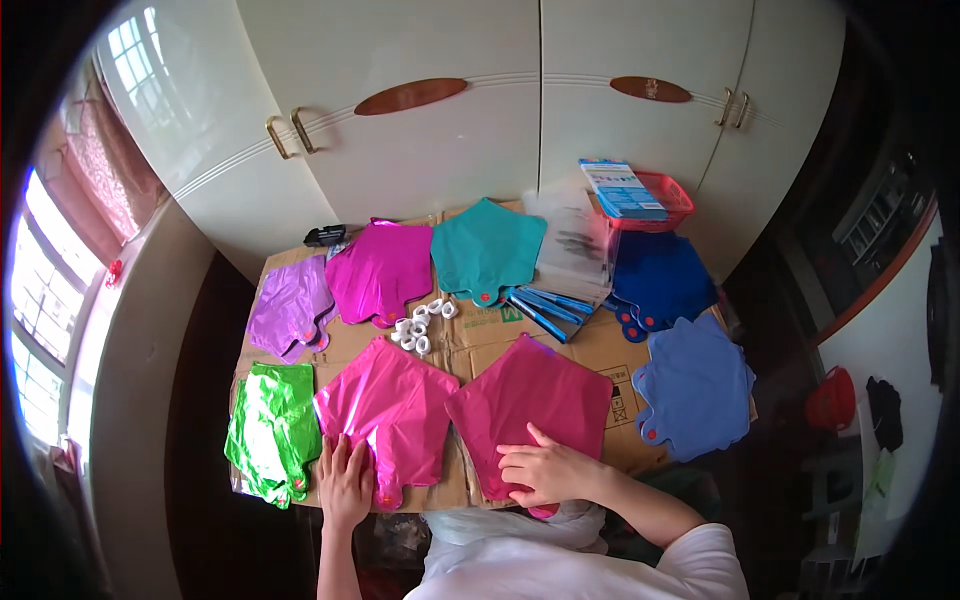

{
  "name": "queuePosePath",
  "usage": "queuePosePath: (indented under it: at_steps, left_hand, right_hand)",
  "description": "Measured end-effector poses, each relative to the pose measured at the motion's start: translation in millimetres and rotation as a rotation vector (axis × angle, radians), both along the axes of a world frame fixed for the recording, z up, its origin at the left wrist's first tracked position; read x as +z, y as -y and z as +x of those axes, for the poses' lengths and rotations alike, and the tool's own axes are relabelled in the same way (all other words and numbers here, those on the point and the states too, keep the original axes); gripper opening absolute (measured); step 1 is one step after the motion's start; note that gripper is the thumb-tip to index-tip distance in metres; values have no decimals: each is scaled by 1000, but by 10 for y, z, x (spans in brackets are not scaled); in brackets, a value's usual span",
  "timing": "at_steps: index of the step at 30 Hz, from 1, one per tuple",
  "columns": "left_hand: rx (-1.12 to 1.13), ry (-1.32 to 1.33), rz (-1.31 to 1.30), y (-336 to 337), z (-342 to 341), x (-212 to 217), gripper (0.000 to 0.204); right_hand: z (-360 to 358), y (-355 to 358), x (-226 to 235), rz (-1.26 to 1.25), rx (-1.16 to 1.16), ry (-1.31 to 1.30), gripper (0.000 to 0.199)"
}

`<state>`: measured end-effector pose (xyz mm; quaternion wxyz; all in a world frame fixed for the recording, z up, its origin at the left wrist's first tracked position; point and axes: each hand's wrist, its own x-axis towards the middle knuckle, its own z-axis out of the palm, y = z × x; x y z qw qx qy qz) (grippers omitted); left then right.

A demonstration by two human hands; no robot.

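Foil balloons (398, 410) lie in rows on cardboard (470, 335).

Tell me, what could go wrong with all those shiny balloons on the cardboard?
The green balloon stack hangs over the cardboard edge near the left hand, so it might slide off. The small white rings lie loose in the middle and could get knocked away. The right hand presses the dark pink balloon, which could crease.

Packages and labels on a cardboard-covered table

A blue-and-white flat packet (621, 189) is laid on a red basket (678, 198) at the back right; clear plastic sleeves (574, 243) are stacked just beside it; black printed symbols (618, 397) are seen on the cardboard (600, 345).
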<state>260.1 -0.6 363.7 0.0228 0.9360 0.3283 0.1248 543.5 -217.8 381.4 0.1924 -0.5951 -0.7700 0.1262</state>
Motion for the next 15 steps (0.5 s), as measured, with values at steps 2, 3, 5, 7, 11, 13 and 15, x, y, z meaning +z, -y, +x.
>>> queuePosePath:
  at_steps: [2,3,5,7,11,13,15]
  left_hand:
    - [15,-8,-8,19,-15,23,46]
    - [12,-7,-8,15,-14,4,46]
    - [3,-5,-6,0,-24,-19,46]
    - [-9,6,-16,-2,-23,-40,46]
    - [3,161,-105,-9,-50,-78,46]
    - [-2,219,-46,-32,-71,-119,45]
    - [6,279,-2,-45,-66,-148,44]
  right_hand:
    - [40,40,-33,28,-6,-1,25]
    - [68,61,-98,43,-11,-11,25]
    - [89,85,-161,77,-24,-42,25]
    - [102,92,-176,117,-37,-74,22]
    - [337,13,-114,380,-233,-118,23]
    - [576,-74,49,426,-522,-122,21]
    - [863,-218,24,438,-761,-103,28]
